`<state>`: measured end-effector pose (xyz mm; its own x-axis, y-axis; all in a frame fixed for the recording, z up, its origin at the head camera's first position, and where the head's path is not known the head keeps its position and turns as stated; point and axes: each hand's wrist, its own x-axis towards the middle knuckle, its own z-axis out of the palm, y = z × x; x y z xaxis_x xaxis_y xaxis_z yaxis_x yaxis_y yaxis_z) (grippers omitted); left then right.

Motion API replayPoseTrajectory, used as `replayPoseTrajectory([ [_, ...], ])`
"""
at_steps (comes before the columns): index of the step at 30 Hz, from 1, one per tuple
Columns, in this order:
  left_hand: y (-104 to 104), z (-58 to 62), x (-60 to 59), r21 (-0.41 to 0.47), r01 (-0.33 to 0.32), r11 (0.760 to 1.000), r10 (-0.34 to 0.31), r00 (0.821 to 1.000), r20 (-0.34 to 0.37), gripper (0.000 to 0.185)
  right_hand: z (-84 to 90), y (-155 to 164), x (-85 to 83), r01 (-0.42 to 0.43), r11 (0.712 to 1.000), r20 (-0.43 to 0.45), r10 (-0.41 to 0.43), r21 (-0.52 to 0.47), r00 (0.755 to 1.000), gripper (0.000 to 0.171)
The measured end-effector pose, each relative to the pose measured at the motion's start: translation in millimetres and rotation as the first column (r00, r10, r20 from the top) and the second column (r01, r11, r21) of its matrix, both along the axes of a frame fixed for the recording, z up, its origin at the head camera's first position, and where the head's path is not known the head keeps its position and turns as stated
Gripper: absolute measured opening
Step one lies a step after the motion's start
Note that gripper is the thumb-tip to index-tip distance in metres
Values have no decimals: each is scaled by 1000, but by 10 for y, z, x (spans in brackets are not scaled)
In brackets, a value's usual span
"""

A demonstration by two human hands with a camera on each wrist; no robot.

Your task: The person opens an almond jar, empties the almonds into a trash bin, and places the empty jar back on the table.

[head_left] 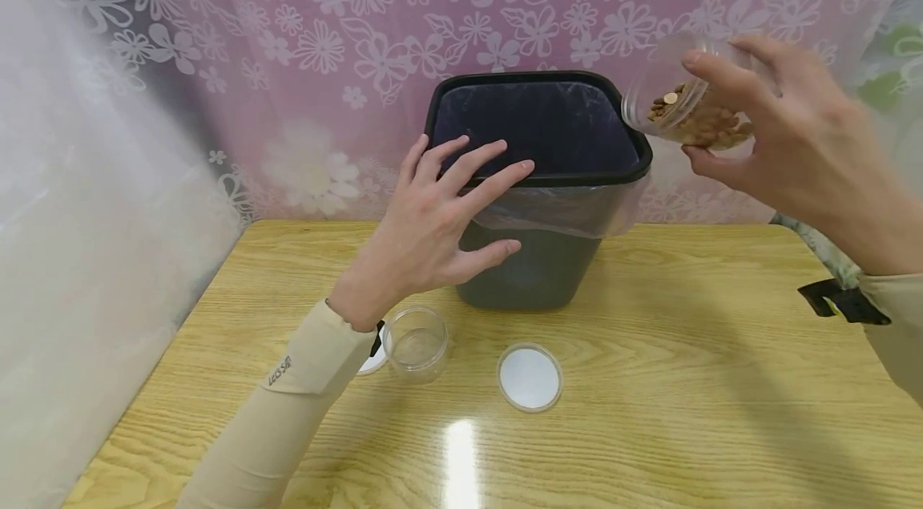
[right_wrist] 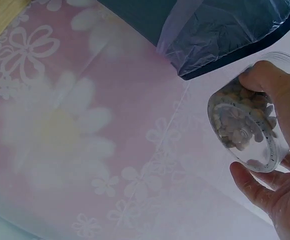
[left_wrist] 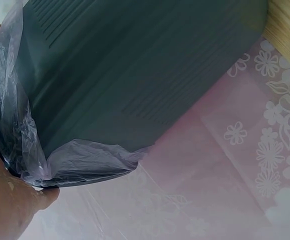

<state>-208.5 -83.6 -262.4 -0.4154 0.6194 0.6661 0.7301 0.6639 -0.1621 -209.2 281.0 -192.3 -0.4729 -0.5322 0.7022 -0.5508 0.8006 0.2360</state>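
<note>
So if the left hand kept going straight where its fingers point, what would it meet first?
Probably the near rim of the black bin, where the clear liner folds over. The left hand looks just short of it, fingers spread, though depth is unclear.

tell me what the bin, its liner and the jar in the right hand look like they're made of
Bin: likely hard plastic, dark grey and matte, with moulded ribbing in the left wrist view.
Liner: thin translucent plastic film, wrinkled and folded over the rim.
Jar: clear and see-through, its brown pieces visible; probably plastic, though glass can't be excluded. Right hand grips it.
</note>
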Motion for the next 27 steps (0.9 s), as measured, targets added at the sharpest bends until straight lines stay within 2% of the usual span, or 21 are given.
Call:
replayPoseTrajectory([
  [3, 1, -3, 3, 4, 3, 1000, -3, 1000, 1, 73, 46, -51, -20, 3, 999, -25, -2, 45, 1000, 110],
  [5, 1, -5, 4, 6, 3, 1000, -3, 1000, 2, 73, 74, -91, -29, -1, 997, -41, 4, 72, 999, 116],
  [13, -1, -8, 2, 1, 0, 1000, 0, 1000, 8, 74, 148, -180, -117, -39, 994, -75, 47, 104, 996, 114],
  [20, -1, -13, 1, -5, -2, 1000, 2, 1000, 6, 74, 181, -205, -212, -56, 982, -113, 77, 182, 991, 110],
  [27, -2, -7, -2, -27, -10, 1000, 10, 1000, -6, 77, 190, -227, -225, -36, 978, -123, 63, 208, 990, 110],
])
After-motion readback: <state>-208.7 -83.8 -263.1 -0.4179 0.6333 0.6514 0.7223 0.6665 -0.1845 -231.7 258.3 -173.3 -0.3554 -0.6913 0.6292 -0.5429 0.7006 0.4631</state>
